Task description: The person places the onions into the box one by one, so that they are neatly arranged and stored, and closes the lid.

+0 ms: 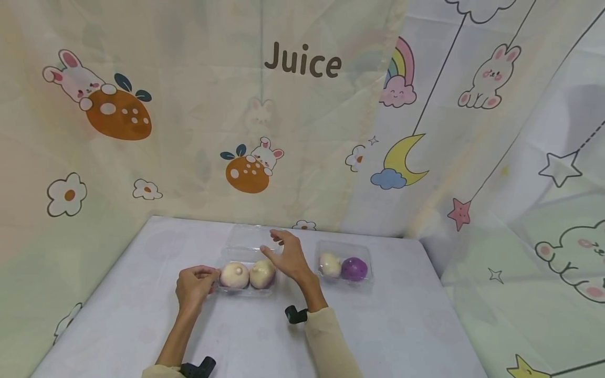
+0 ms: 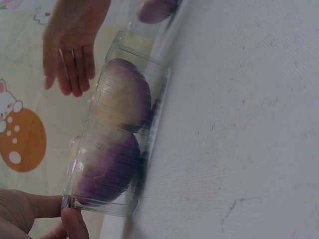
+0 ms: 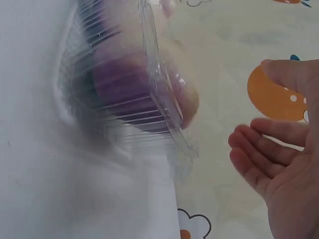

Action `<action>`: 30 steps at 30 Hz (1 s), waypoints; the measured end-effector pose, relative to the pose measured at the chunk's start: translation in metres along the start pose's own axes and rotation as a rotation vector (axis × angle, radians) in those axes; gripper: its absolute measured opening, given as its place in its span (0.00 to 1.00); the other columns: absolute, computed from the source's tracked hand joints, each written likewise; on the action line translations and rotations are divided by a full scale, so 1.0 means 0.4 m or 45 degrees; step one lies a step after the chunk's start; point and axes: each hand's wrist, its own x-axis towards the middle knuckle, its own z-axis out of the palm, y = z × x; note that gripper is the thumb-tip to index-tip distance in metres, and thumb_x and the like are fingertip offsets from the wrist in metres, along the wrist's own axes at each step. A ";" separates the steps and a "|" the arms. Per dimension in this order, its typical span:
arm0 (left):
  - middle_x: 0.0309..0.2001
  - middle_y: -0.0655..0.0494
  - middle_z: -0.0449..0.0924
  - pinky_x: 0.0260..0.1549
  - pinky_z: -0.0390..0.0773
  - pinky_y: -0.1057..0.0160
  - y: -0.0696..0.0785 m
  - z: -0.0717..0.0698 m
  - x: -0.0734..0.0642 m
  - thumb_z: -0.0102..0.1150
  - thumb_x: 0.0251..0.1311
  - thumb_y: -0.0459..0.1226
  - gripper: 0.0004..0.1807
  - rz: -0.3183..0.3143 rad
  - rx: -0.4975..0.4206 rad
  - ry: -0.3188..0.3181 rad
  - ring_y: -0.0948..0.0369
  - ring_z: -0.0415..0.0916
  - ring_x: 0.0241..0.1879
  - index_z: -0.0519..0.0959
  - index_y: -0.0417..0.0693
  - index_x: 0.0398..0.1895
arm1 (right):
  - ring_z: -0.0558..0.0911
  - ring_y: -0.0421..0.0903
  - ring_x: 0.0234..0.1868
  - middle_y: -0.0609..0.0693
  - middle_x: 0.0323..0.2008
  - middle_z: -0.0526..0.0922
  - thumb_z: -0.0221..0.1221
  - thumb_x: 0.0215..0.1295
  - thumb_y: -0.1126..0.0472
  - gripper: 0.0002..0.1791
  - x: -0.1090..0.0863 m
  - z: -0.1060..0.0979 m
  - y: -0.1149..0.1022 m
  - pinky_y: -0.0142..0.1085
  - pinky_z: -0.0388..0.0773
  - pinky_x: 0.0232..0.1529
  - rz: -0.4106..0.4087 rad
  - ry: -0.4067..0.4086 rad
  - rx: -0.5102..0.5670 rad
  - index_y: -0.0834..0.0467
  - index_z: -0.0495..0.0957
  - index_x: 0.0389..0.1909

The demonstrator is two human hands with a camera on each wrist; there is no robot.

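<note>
A clear plastic clamshell box [image 1: 243, 292] lies on the table with its lid [image 1: 246, 237] folded back toward the wall. Two round, turnip-like vegetables, a left one [image 1: 234, 275] and a right one [image 1: 262, 274], sit side by side inside, cream on top and purple below. My left hand [image 1: 196, 287] pinches the box's left rim between thumb and finger, seen closer in the left wrist view. Above the right end of the box is my right hand [image 1: 289, 258], its fingers loosely bent and apart from the vegetables. It holds nothing in the right wrist view [image 3: 286, 159].
To the right stands a second clear box [image 1: 350, 249] holding a cream round vegetable [image 1: 330, 265] and a purple one [image 1: 354, 269]. Both boxes rest on a white-covered table [image 1: 406, 325]. A printed curtain [image 1: 189, 157] hangs behind the table's back edge.
</note>
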 end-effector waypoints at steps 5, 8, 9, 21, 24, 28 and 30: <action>0.24 0.55 0.87 0.20 0.84 0.69 -0.001 0.000 0.000 0.71 0.66 0.35 0.11 0.004 0.010 -0.001 0.63 0.82 0.21 0.88 0.33 0.40 | 0.87 0.62 0.61 0.66 0.62 0.86 0.66 0.76 0.53 0.29 0.005 0.012 0.015 0.56 0.86 0.64 0.140 0.140 -0.039 0.69 0.79 0.68; 0.24 0.55 0.88 0.21 0.85 0.68 -0.002 -0.001 -0.001 0.71 0.66 0.36 0.11 0.002 0.016 -0.003 0.63 0.82 0.21 0.88 0.33 0.40 | 0.88 0.63 0.57 0.69 0.58 0.87 0.66 0.76 0.55 0.27 0.007 0.022 0.023 0.55 0.87 0.62 0.236 0.272 -0.007 0.71 0.81 0.65; 0.24 0.55 0.88 0.21 0.85 0.67 -0.002 -0.002 -0.001 0.71 0.66 0.36 0.11 0.000 0.019 -0.003 0.63 0.82 0.21 0.88 0.33 0.40 | 0.88 0.64 0.57 0.70 0.58 0.88 0.66 0.76 0.56 0.27 0.008 0.025 0.026 0.55 0.87 0.62 0.260 0.307 0.015 0.72 0.81 0.64; 0.23 0.55 0.88 0.20 0.85 0.68 0.001 -0.007 0.003 0.71 0.66 0.35 0.10 0.032 0.016 -0.001 0.60 0.84 0.20 0.88 0.33 0.39 | 0.90 0.64 0.55 0.72 0.53 0.88 0.65 0.74 0.54 0.30 0.016 0.050 0.085 0.50 0.90 0.58 0.387 0.422 0.082 0.78 0.79 0.62; 0.23 0.54 0.88 0.19 0.83 0.69 -0.003 -0.002 0.002 0.71 0.66 0.35 0.10 0.041 0.014 -0.001 0.61 0.84 0.20 0.89 0.33 0.38 | 0.90 0.65 0.56 0.73 0.53 0.89 0.66 0.74 0.57 0.29 0.012 0.042 0.065 0.53 0.89 0.60 0.510 0.388 0.138 0.79 0.80 0.61; 0.24 0.53 0.89 0.19 0.83 0.70 -0.005 0.001 0.001 0.71 0.66 0.35 0.10 0.046 0.018 -0.002 0.62 0.84 0.20 0.89 0.33 0.38 | 0.87 0.65 0.62 0.72 0.56 0.88 0.66 0.75 0.56 0.28 0.008 0.039 0.053 0.56 0.85 0.66 0.624 0.346 0.221 0.77 0.80 0.62; 0.24 0.53 0.89 0.19 0.83 0.70 -0.005 0.001 0.001 0.72 0.65 0.35 0.09 0.043 0.020 0.006 0.62 0.84 0.20 0.89 0.33 0.38 | 0.87 0.64 0.63 0.71 0.58 0.88 0.65 0.75 0.56 0.28 0.007 0.041 0.055 0.55 0.85 0.67 0.645 0.331 0.248 0.77 0.80 0.62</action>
